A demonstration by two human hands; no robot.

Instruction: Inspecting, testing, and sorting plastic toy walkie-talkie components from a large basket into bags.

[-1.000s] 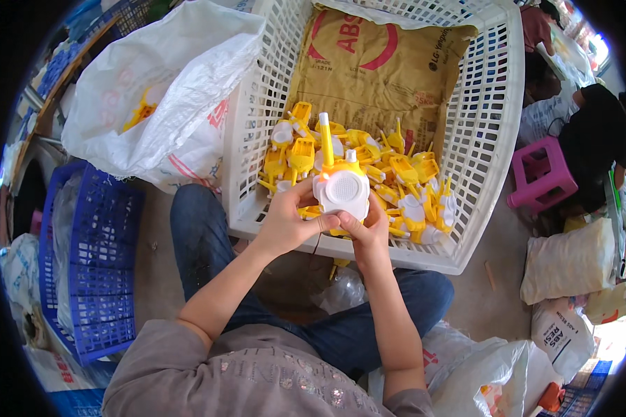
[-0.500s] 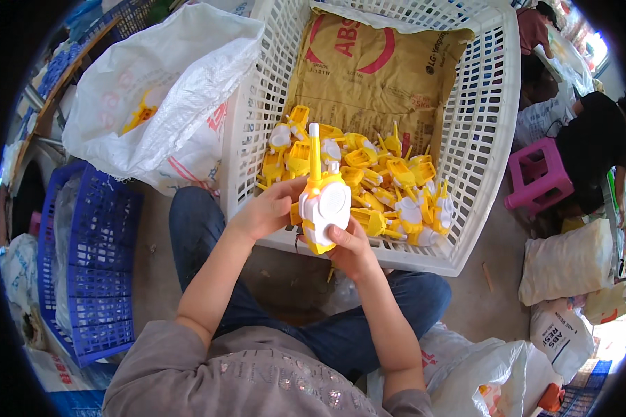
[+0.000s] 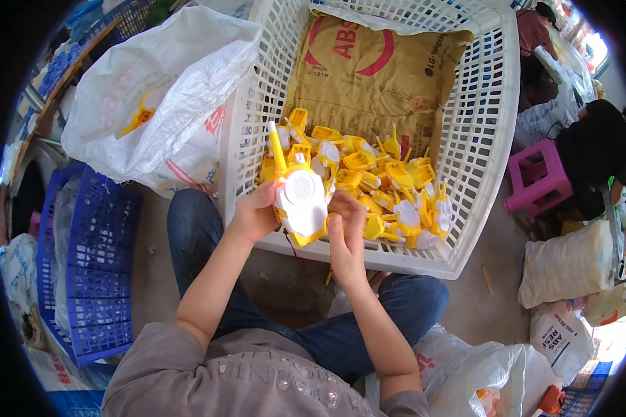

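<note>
My left hand (image 3: 254, 215) grips a toy walkie-talkie (image 3: 304, 205) by its left side. It has a yellow body, a white front with a round perforated disc, and a yellow antenna with a white tip that leans up and left. Right beside it, my right hand (image 3: 346, 240) has its thumb raised and its fingers loosely curved and apart, with nothing seen in them. Whether its fingertips brush the toy's edge I cannot tell. Beyond my hands lies a heap of similar yellow and white toy pieces (image 3: 360, 160) in a large white plastic basket (image 3: 483, 149).
A brown printed sack (image 3: 375, 76) lines the basket's far part. At the left stand an open white woven bag (image 3: 209, 90) and blue crates (image 3: 101, 278). To the right are a pink stool (image 3: 540, 177), a person in black (image 3: 591, 156) and stuffed sacks (image 3: 567, 264).
The toy walkie-talkie has moved left, and its antenna now leans left. Its perforated disc shows more clearly. My right hand has come off its front and opened beside it.
</note>
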